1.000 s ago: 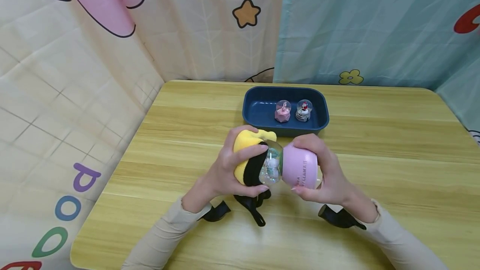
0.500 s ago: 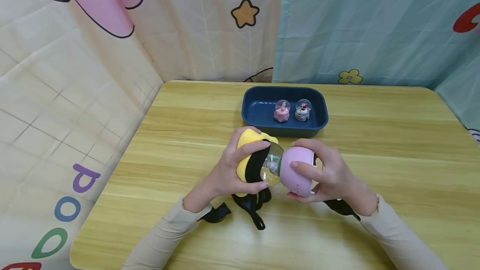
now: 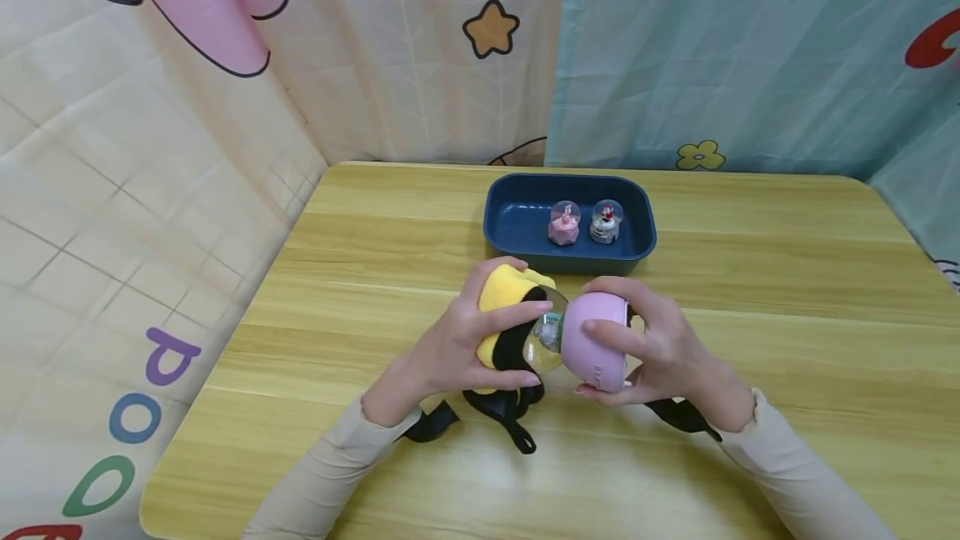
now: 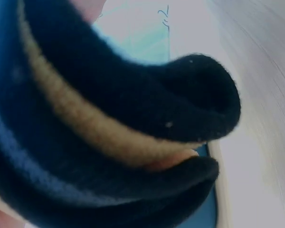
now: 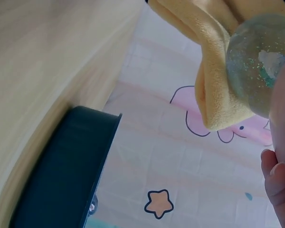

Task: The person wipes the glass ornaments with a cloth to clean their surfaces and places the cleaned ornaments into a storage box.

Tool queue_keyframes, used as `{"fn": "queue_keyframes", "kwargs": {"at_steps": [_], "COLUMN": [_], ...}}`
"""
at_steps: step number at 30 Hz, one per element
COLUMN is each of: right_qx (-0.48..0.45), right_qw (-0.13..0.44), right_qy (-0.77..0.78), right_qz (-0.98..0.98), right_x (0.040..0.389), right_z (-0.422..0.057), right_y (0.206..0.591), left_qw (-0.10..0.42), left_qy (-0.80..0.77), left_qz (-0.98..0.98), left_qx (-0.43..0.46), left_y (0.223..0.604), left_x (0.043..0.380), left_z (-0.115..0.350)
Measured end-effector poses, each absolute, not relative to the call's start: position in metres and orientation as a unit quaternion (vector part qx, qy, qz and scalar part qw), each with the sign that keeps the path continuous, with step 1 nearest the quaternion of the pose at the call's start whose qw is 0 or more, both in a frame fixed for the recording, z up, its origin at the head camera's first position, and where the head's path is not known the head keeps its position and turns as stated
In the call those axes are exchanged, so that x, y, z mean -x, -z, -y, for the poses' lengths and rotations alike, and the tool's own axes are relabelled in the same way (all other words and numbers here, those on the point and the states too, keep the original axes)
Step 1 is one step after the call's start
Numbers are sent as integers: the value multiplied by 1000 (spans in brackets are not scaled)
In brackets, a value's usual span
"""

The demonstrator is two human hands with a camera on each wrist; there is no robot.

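Observation:
A snow globe lies sideways between my hands in the head view, its clear dome [image 3: 549, 348] toward the left and its round pink base [image 3: 596, 332] toward the right. My right hand [image 3: 663, 348] grips the base, with the index finger laid across it. In my left hand [image 3: 465, 344] is a soft yellow cloth [image 3: 502, 290] with black trim, cupped against the dome. A black loop [image 3: 522, 437] hangs beneath that hand. Folds of the cloth [image 4: 95, 128] fill much of the left wrist view. Glitter and a small pale figure show inside the dome [image 5: 249, 61] in the right wrist view.
Behind the hands stands a dark blue tray [image 3: 570, 262], holding a small pink snow globe [image 3: 564, 227] and a white one with a red figure [image 3: 606, 225]. The wooden table [image 3: 390, 223] ends at printed curtains [image 3: 442, 90]. Dark straps [image 3: 432, 423] hang at both wrists.
The pink base has turned in my right hand, so its lettering sits lower. My right index finger has moved onto the base's face. The left hand with the cloth has shifted slightly right.

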State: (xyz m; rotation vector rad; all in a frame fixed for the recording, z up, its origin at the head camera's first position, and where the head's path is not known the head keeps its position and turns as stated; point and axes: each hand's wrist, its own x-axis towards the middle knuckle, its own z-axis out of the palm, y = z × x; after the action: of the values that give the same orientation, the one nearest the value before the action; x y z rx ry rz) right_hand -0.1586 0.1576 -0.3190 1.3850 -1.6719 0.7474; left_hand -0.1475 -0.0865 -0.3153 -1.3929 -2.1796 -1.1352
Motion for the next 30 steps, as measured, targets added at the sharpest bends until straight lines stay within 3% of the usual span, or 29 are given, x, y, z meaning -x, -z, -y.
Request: {"fn": "queue_keyframes", "kwargs": {"at_steps": [10, 15, 26, 30], "right_qx": [-532, -513, -385, -294], "right_qw": [365, 307, 118, -2], "right_qy": [-398, -478, -590, -599], "right_qz": [652, 643, 700, 745], "right_x": [160, 158, 145, 143], "right_z": [-153, -152, -159, -161], "right_y": [322, 326, 322, 313], "left_qw": [197, 224, 281, 298], "left_qy": [392, 386, 332, 301], "left_qz": [750, 738, 730, 736], "left_qx": [494, 506, 528, 527], "left_y": [314, 314, 316, 318], "left_x": [148, 149, 149, 149], "left_z": [84, 83, 80, 79]}}
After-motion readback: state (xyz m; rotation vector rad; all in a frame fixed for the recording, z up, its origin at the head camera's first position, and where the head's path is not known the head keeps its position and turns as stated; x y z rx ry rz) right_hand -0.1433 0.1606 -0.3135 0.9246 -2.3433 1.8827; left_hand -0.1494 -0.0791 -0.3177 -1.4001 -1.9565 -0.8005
